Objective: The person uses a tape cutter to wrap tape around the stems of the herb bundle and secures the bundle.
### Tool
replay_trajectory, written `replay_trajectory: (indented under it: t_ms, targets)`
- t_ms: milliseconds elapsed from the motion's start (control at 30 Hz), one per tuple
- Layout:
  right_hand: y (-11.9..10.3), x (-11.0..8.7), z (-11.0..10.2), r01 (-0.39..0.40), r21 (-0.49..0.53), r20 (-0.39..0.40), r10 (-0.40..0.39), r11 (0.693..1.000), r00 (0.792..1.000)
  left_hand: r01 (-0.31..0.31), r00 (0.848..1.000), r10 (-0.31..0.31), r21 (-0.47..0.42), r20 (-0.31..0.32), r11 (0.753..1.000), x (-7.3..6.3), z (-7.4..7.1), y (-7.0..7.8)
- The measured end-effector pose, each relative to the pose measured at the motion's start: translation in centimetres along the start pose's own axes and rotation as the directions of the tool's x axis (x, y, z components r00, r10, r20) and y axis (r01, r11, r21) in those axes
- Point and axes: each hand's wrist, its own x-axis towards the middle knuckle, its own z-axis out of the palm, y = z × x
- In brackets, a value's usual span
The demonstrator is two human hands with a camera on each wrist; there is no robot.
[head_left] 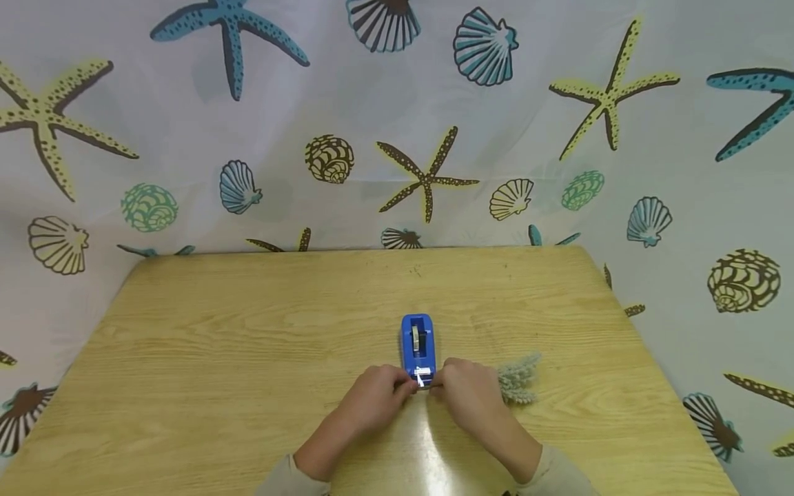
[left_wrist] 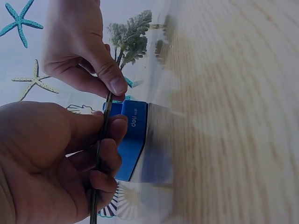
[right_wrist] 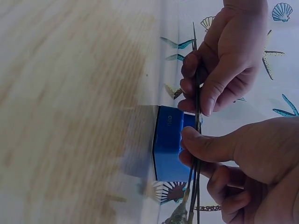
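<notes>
My left hand (head_left: 375, 399) and right hand (head_left: 468, 393) meet in front of a blue tape dispenser (head_left: 424, 359). Both pinch the same bundle of thin dark stems (right_wrist: 196, 177) between thumb and fingers, a short gap apart. In the left wrist view, the left fingers curl along the stems' lower length. Pale green leafy sprigs (head_left: 517, 379) at the stems' other end stick out beyond the right hand. A glossy strip of clear tape (head_left: 421, 377) shows at the dispenser's front, between the hands. The dispenser stands upright with a tape roll (head_left: 415, 339) inside.
A wood-grain table (head_left: 248, 331) lies under everything. Behind it and along its sides hangs a white cloth (head_left: 360, 89) printed with starfish and shells. The dispenser stands just beyond the fingertips.
</notes>
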Motion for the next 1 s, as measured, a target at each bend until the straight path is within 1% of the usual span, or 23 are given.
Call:
replay_trajectory:
  t_ms: [233,433,600,700,833,933,1000]
  targets:
    - [-0.06,-0.01,-0.31,-0.003,0.040,-0.006,0.003,0.999,1.000,0.001,0.999,-0.001,0.014,-0.035,1.000,0.11,0.27,-0.13]
    - [-0.04,0.07,-0.01,-0.016,0.049,-0.029,0.018,0.999,0.999,-0.021,0.996,0.019,-0.014,-0.085,1.000,0.15,0.46,-0.35]
    - [-0.03,0.15,0.31,-0.014,0.038,-0.068,0.016,0.999,0.998,-0.025,0.992,0.019,-0.045,-0.123,0.999,0.16,0.33,-0.29]
    - [-0.07,0.17,0.36,-0.018,0.038,-0.081,0.021,0.999,0.997,-0.013,0.994,0.007,-0.050,-0.110,0.999,0.15,0.20,-0.22]
    - [-0.18,0.20,0.35,-0.024,0.034,-0.089,0.027,0.999,0.996,0.002,0.998,-0.005,-0.042,-0.064,0.999,-0.01,0.13,-0.17]
    - [-0.28,0.18,0.21,-0.035,0.028,-0.072,0.036,0.999,0.997,-0.012,0.999,0.010,-0.026,-0.048,1.000,-0.13,0.09,-0.14]
    - [-0.32,0.16,0.07,-0.043,0.025,-0.046,0.044,0.999,0.998,-0.024,0.998,0.023,-0.016,-0.053,1.000,-0.14,0.08,-0.13]
